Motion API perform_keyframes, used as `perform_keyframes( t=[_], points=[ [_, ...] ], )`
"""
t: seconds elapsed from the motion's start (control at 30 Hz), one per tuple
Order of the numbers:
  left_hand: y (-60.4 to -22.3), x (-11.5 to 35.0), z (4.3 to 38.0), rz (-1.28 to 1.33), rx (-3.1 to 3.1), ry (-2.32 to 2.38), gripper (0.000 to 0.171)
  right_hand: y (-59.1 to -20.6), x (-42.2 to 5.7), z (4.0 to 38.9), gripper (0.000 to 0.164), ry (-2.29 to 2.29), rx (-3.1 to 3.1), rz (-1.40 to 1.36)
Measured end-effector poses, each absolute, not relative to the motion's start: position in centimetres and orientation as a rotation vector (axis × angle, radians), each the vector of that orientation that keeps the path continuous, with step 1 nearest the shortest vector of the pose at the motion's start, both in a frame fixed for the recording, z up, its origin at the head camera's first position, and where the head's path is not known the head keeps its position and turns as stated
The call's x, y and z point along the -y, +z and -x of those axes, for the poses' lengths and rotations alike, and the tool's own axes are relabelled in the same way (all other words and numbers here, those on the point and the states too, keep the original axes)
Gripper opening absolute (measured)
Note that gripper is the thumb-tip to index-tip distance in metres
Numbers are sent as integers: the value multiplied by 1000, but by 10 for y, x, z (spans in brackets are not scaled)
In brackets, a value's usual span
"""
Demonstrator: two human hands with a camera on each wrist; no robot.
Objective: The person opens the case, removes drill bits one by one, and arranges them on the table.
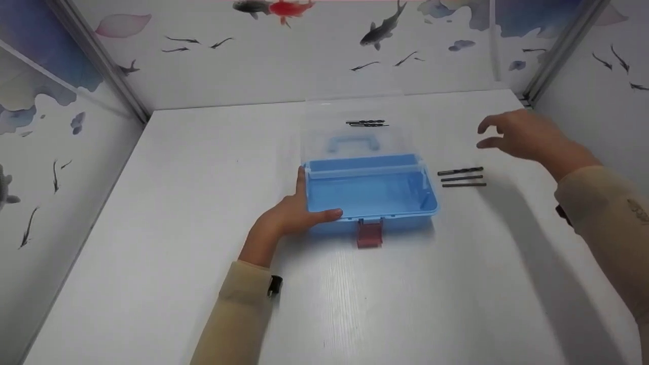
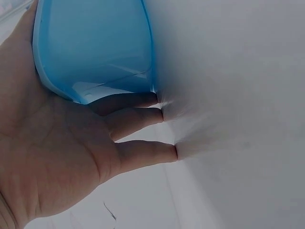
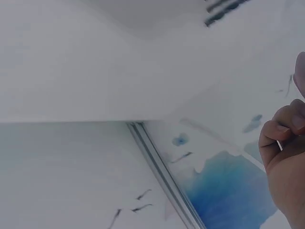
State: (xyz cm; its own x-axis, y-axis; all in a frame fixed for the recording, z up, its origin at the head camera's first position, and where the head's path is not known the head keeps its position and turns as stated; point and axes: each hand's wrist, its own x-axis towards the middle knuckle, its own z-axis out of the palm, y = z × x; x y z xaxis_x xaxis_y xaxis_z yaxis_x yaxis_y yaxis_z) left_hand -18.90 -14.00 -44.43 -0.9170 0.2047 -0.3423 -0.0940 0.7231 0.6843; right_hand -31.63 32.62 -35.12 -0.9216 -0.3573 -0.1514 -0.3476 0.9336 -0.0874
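Note:
A blue plastic toolbox [image 1: 372, 195] stands with its clear lid [image 1: 314, 126] laid back behind it. The lid has a blue handle [image 1: 353, 141], and a red latch [image 1: 370, 234] hangs at the front. My left hand [image 1: 291, 213] rests against the box's left end, thumb over the front rim; in the left wrist view, straight fingers [image 2: 147, 151] point down beside it. My right hand [image 1: 525, 134] is raised at the right, holding nothing, thumb and forefinger apart. Three drill bits [image 1: 461, 171] lie below it, right of the box.
More dark drill bits [image 1: 366, 123] show at the clear lid; whether they lie on it or beyond it I cannot tell. White panels [image 1: 324, 61] painted with fish wall the table [image 1: 203, 203] at the back and sides.

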Motion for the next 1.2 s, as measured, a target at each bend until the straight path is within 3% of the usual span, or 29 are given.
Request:
perform_keyframes(
  t=[0.17, 0.37, 0.87, 1.2],
  points=[
    [-442, 140, 190, -82, -2527, 1012, 145, -308, -306, 323, 56, -58, -2914, 540],
    [-438, 139, 193, -84, -2546, 1002, 145, -282, -272, 330, 68, -91, -2854, 547],
    [-442, 139, 193, -77, -2546, 957, 145, -262, -171, 346, 67, -159, -2818, 674],
    [-440, 138, 189, -68, -2540, 987, 143, -282, -121, 359, 57, -238, -2738, 651]
  ],
)
